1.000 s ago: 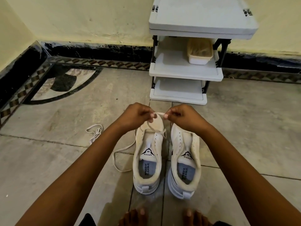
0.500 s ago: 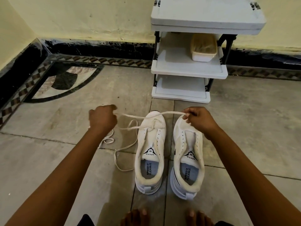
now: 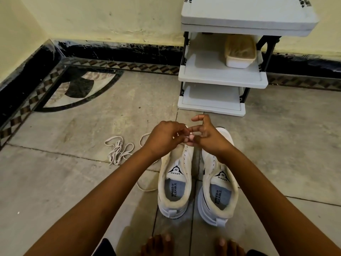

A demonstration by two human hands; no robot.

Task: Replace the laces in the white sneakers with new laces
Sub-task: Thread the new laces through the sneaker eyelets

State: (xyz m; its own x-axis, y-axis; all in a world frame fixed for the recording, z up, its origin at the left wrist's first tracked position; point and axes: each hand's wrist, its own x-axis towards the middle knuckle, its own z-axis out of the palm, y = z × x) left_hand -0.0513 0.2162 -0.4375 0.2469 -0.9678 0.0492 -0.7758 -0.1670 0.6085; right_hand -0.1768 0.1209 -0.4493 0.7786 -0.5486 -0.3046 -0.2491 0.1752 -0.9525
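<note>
Two white sneakers stand side by side on the floor, heels toward me: the left sneaker (image 3: 175, 183) and the right sneaker (image 3: 218, 193). My left hand (image 3: 163, 140) and my right hand (image 3: 209, 138) meet above the left sneaker's toe, fingertips touching. Both pinch the lace there, which the fingers mostly hide. My right index finger and thumb stick up. That lace (image 3: 145, 189) trails in a loop on the floor left of the left sneaker. A second loose lace (image 3: 118, 150) lies bunched further left.
A white three-tier rack (image 3: 221, 78) stands against the far wall, close beyond the sneakers, with a lidded container (image 3: 239, 52) on its middle shelf. My bare feet (image 3: 158, 244) show at the bottom edge. Walls meet in a corner at the left.
My hands, spread wide half a second ago with the lace stretched between them, have come back together over the left sneaker's toe.
</note>
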